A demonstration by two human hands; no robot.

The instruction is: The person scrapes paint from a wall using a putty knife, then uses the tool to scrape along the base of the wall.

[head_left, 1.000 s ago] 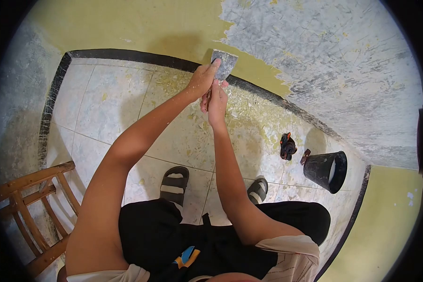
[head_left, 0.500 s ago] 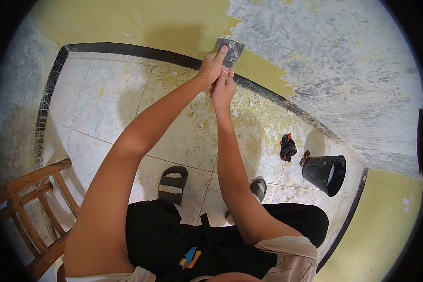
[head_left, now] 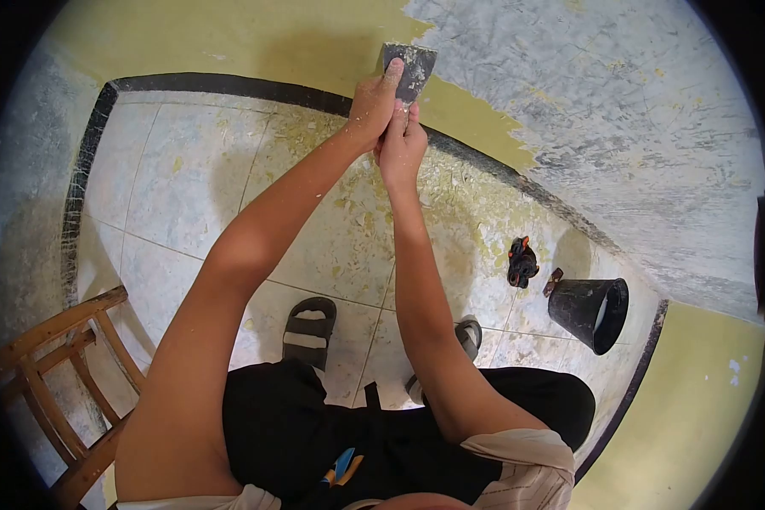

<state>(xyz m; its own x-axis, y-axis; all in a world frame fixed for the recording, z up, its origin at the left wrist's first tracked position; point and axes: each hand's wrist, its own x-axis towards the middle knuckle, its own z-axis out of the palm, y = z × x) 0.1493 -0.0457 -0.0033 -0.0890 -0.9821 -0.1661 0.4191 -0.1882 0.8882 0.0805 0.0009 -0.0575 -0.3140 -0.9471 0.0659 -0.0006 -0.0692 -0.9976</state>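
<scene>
A wide-bladed paint scraper [head_left: 413,71] meets the wall with its blade edge, on yellow-green paint [head_left: 314,38] close to the ragged border of a bare grey patch [head_left: 586,93]. My left hand [head_left: 372,107] is closed on the scraper, its thumb laid along the blade. Just below, my right hand [head_left: 402,155] wraps the handle end, fingers closed. Most of the handle is hidden by both hands. Pale flecks stick to the blade and my left hand.
Paint flakes [head_left: 357,212] litter the tiled floor under my arms. A black bucket [head_left: 578,308] lies or tilts at the right, near a black-and-orange bundle [head_left: 522,262] and a small brown object [head_left: 553,281]. A wooden chair [head_left: 81,340] stands at the left.
The scraper and both my hands have moved up the wall and slightly left. My grip looks the same.
</scene>
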